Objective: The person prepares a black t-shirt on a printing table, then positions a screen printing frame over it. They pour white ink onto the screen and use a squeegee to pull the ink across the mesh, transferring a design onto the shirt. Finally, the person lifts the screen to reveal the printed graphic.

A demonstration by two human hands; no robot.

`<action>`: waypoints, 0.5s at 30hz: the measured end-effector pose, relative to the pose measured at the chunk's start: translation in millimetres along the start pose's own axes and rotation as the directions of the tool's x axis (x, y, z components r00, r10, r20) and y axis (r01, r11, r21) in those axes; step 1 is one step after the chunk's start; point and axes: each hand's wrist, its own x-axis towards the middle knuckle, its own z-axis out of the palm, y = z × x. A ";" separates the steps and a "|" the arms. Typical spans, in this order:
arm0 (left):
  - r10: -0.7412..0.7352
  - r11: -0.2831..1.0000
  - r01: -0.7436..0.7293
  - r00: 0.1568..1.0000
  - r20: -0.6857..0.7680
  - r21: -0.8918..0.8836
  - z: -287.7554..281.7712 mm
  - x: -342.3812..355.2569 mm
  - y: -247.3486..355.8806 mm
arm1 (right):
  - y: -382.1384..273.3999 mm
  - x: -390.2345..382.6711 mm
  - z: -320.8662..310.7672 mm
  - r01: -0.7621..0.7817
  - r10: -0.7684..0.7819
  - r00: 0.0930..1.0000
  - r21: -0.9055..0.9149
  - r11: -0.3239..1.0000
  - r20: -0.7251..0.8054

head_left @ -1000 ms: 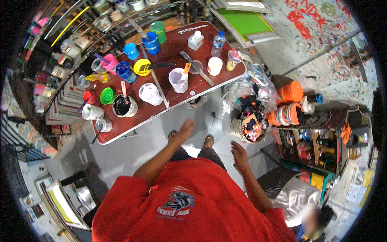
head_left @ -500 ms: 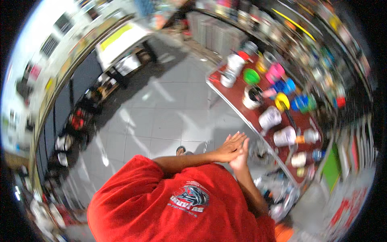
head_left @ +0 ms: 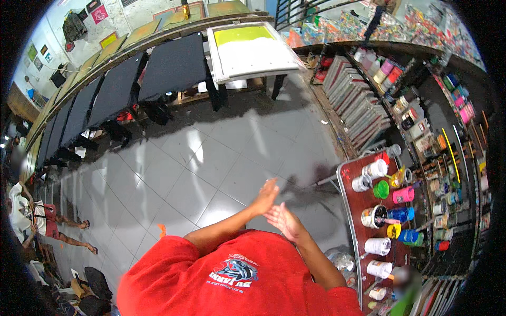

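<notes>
My left hand [head_left: 266,197] is stretched out over the grey tiled floor, fingers extended and nothing in it. Just behind it on the right is my right hand [head_left: 286,221], also empty, its fingers straight and directed at the heel of the left hand. I cannot tell whether the two hands touch. Off to the right, a dark red table [head_left: 352,210] carries several tubs, among them a green pot [head_left: 381,189], a pink pot [head_left: 404,194] and a white tub [head_left: 378,246]. Neither hand reaches that table.
Ahead on the left runs a row of boards covered in black cloth [head_left: 174,66]. A framed screen [head_left: 255,52] with a yellow-green band lies at its far end. Flat frames [head_left: 356,100] stand stacked beside shelves of bottles. Another person [head_left: 45,218] is at the far left.
My view has turned, bringing the black boards and framed screen closer to the middle and the table further right. My hands, pressed together before, have slid partly apart.
</notes>
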 end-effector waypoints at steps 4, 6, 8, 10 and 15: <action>-0.180 0.984 0.178 0.967 -0.181 -0.028 -75.2 22.0 -44.2 | -36.7 29.1 -7.0 -0.065 0.036 0.996 -0.366 0.928 -0.086; -0.191 0.981 0.177 0.952 -0.240 -0.079 -101.7 30.1 -50.0 | -47.4 55.3 -45.6 -0.088 -0.063 0.968 -0.562 0.822 -0.243; -0.224 0.973 0.196 0.925 -0.307 -0.119 -131.3 45.1 -57.7 | -57.8 86.1 -97.8 0.038 -0.275 0.943 -0.756 0.653 -0.190; -0.280 0.959 0.238 0.883 -0.376 -0.155 -160.0 66.4 -67.2 | -92.6 119.3 -133.9 0.093 -0.377 0.907 -0.782 0.616 -0.188; -0.293 0.950 0.150 0.726 -0.622 -0.272 -231.1 136.7 -80.2 | -226.2 204.7 -183.5 0.105 -0.358 0.853 -0.547 0.830 -0.380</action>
